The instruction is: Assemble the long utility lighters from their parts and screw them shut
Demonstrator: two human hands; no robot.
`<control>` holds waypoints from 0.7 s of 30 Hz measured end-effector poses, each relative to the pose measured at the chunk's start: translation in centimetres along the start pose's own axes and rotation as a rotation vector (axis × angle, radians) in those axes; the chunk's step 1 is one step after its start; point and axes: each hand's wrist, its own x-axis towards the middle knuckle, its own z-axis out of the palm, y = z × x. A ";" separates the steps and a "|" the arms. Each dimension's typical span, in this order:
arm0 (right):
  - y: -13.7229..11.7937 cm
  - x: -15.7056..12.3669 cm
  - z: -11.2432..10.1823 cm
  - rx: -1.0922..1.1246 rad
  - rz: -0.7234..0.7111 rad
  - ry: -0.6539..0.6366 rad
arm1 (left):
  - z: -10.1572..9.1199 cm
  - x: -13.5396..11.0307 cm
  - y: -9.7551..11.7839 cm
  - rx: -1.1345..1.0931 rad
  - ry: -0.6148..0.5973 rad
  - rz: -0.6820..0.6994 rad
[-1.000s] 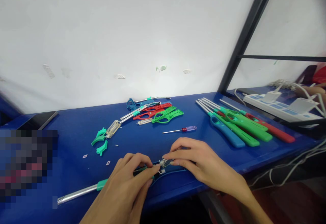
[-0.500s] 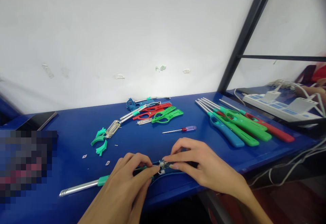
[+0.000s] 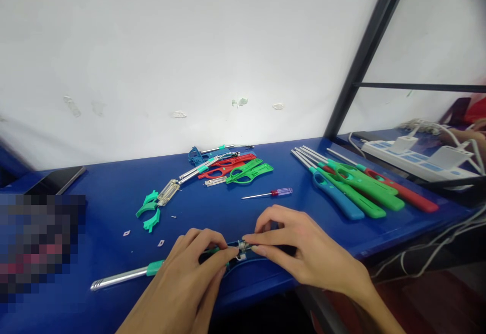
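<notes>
An opened stick lighter (image 3: 121,278) lies along the table's front part, its silver tube and teal collar pointing left. My left hand (image 3: 188,265) is closed over its middle, thumb and fingertips gripping the blue handle shell. At the shell's inside, a small metal and clear valve end (image 3: 242,246) shows between my two hands. My right hand (image 3: 298,243) pinches the clear part joined to that valve end, thumb and index finger close together. My fingers hide much of the handle. Beyond my right hand, a screwdriver (image 3: 281,192) with a purple handle lies on the table.
Whole lighters (image 3: 357,187) in blue, green and red lie at the right. Red and green handle shells (image 3: 248,174), clear fuel tanks (image 3: 168,192) and teal triggers (image 3: 149,207) lie behind my hands. A phone (image 3: 56,179) and a power strip (image 3: 417,159) stand farther out.
My right fingertips have closed slightly tighter at the valve end. The lighter's tube tip has shifted a little right and up. Everything else stays in place.
</notes>
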 end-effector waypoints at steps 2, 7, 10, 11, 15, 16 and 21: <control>-0.1 -0.2 0.1 -0.055 -0.034 0.015 | 0.1 -0.1 0.0 0.011 0.003 0.003; -0.4 -0.7 0.4 -0.233 -0.141 0.059 | 0.7 -1.5 -0.4 0.066 0.018 -0.064; -0.5 -0.9 0.7 -0.303 -0.191 0.084 | 1.2 -2.7 -1.1 0.137 0.009 -0.133; -0.5 -0.9 0.9 -0.324 -0.205 0.097 | 1.4 -3.1 -1.3 0.157 0.009 -0.148; -0.4 -1.1 1.4 -0.374 -0.223 0.128 | 1.8 -3.9 -1.8 0.163 0.027 -0.158; -0.4 -1.1 1.4 -0.373 -0.222 0.135 | 1.8 -4.0 -1.9 0.154 0.032 -0.155; -0.4 -1.2 1.4 -0.332 -0.230 0.139 | 1.7 -3.8 -1.6 0.126 0.081 -0.142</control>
